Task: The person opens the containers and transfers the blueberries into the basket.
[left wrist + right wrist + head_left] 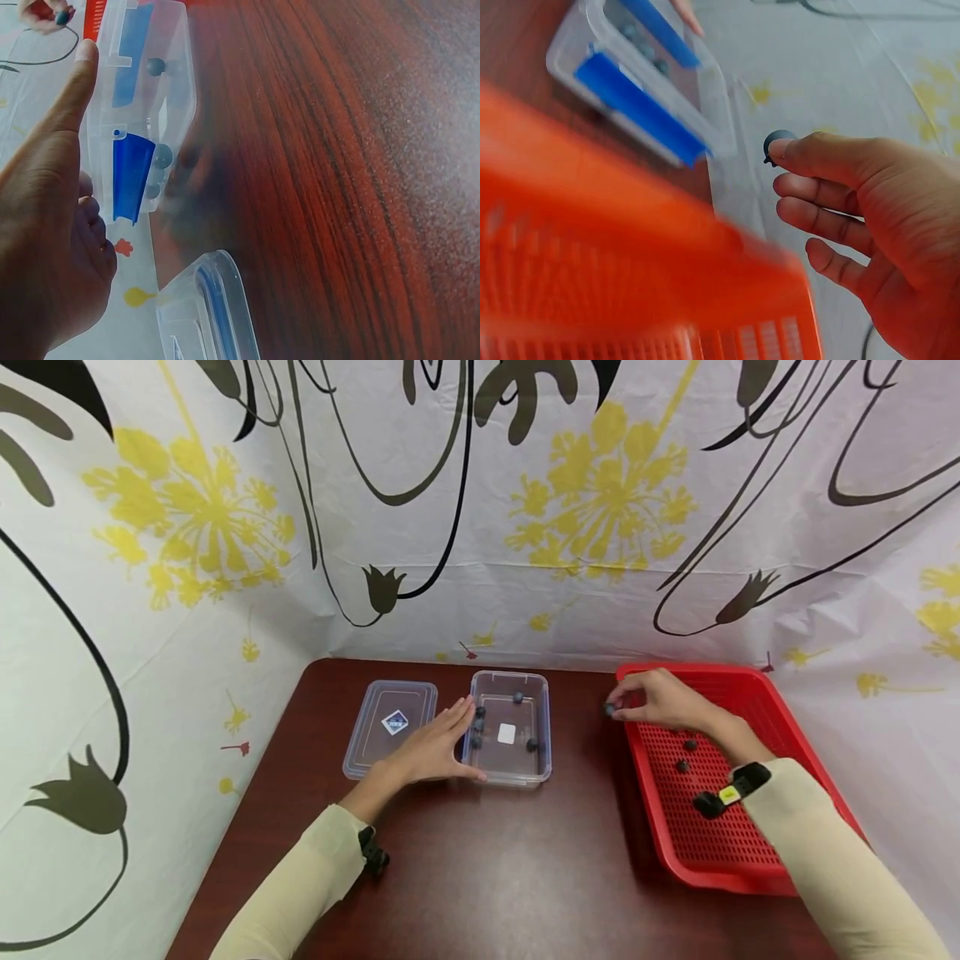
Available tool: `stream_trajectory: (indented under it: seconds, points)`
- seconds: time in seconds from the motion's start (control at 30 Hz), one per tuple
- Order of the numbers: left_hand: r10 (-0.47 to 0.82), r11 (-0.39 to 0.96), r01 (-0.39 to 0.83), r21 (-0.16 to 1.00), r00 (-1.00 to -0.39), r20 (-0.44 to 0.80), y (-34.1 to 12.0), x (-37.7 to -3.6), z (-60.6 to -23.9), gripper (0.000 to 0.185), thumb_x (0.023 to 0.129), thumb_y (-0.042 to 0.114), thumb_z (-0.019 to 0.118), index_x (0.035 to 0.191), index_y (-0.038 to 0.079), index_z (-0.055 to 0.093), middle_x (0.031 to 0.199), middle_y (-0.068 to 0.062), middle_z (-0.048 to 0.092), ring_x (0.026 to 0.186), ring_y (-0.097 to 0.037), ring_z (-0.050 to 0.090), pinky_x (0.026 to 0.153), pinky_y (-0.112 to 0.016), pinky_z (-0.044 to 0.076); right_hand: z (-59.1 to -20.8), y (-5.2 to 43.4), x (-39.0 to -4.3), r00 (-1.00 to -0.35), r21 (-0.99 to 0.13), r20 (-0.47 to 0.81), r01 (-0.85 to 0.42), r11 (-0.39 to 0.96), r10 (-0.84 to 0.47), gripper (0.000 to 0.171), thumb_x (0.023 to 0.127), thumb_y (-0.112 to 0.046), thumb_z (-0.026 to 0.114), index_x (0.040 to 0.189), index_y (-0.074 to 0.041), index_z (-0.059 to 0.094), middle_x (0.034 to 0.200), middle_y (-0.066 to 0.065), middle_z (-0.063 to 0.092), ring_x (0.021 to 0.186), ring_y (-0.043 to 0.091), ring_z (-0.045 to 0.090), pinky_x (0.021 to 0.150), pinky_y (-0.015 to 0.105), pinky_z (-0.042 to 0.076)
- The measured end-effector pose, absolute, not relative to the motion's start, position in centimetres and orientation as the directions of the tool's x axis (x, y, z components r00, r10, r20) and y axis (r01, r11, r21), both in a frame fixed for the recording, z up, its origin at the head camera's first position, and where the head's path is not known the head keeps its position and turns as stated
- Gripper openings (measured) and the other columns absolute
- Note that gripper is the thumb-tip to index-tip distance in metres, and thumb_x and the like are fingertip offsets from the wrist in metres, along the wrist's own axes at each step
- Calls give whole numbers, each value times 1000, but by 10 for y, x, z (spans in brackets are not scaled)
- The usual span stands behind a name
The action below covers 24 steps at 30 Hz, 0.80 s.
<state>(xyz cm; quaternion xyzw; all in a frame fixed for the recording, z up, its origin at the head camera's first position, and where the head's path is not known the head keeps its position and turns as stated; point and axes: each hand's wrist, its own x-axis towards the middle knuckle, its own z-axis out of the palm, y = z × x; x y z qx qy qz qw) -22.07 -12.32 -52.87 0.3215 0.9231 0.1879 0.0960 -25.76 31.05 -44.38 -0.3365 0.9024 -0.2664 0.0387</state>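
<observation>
Floral curtain backdrop, dark wood desk point(480, 877). Left hand point(435, 747) rests flat against near-left wall of clear container point(512, 777), fingers straight and relaxed, likely steadying it. Container's long axis runs away from person; several blueberries inside. Lid point(390, 727) lies flat just left of it. Right hand point(663, 700) pinches one blueberry point(610, 710) at fingertips, held above gap between container and red basket point(750, 860). Berry round, no clear long axis; stem end not discernible. Two berries left in basket.
</observation>
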Motion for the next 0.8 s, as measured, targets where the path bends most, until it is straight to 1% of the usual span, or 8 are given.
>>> stream_trajectory:
  seconds: [0.13,0.2,0.27,0.33,0.43,0.57,0.67,0.8]
  points:
    - [631,722,559,408,-774,-55,-123,-221,-530,134,81,75,77,170,4,6,179,-10,0,165,-24,1,132,-45,12,-448,344,-254,-824,-542,74,-506,671,-562,14,90,-11,86,103,-16,82,90,-6,77,50,6,53,49,23,46]
    - [630,725,558,404,-774,-60,-123,-221,-530,134,81,76,76,170,7,4,179,-10,-1,165,-23,0,132,-44,12,-453,359,-253,-832,-537,74,-497,681,-549,14,89,-8,85,102,-14,82,88,-6,76,51,5,54,49,23,47]
    - [630,725,558,404,-774,-62,-123,-221,-531,134,81,76,76,170,8,2,179,-10,-1,165,-23,0,132,-44,12,-461,372,-253,-835,-515,73,-500,696,-545,15,88,-5,85,100,-13,81,85,-8,74,58,4,57,53,23,49]
    - [629,725,556,407,-775,-61,-124,-221,-531,134,81,76,76,170,8,2,179,-9,-1,165,-23,0,132,-44,12,-471,384,-252,-836,-486,69,-504,714,-544,15,86,-2,85,97,-12,81,83,-9,73,64,1,57,57,23,49]
    - [627,724,552,414,-777,-60,-124,-220,-532,133,82,75,77,170,6,5,179,-9,-1,165,-23,1,132,-45,14,-485,400,-250,-850,-476,11,-468,744,-527,12,86,-2,84,95,-11,81,82,-10,73,70,1,58,60,23,50]
    - [627,722,549,422,-776,-63,-123,-219,-533,133,81,75,77,170,5,6,179,-9,-1,164,-23,1,132,-45,14,-499,413,-245,-868,-482,-68,-404,777,-493,10,87,-2,83,94,-8,81,81,-8,73,71,2,60,62,22,51]
    - [628,720,554,418,-776,-54,-123,-220,-532,134,81,75,77,170,4,7,179,-9,-1,164,-23,1,132,-46,14,-505,418,-243,-875,-484,-82,-383,787,-477,11,86,1,83,93,-7,81,80,-7,73,69,1,59,62,22,51]
    - [626,722,556,411,-778,-47,-123,-220,-531,134,81,75,77,170,4,7,179,-10,0,165,-24,2,132,-46,15,-510,422,-243,-872,-485,-82,-389,783,-483,10,86,2,82,92,-7,80,79,-8,73,68,1,59,60,22,50]
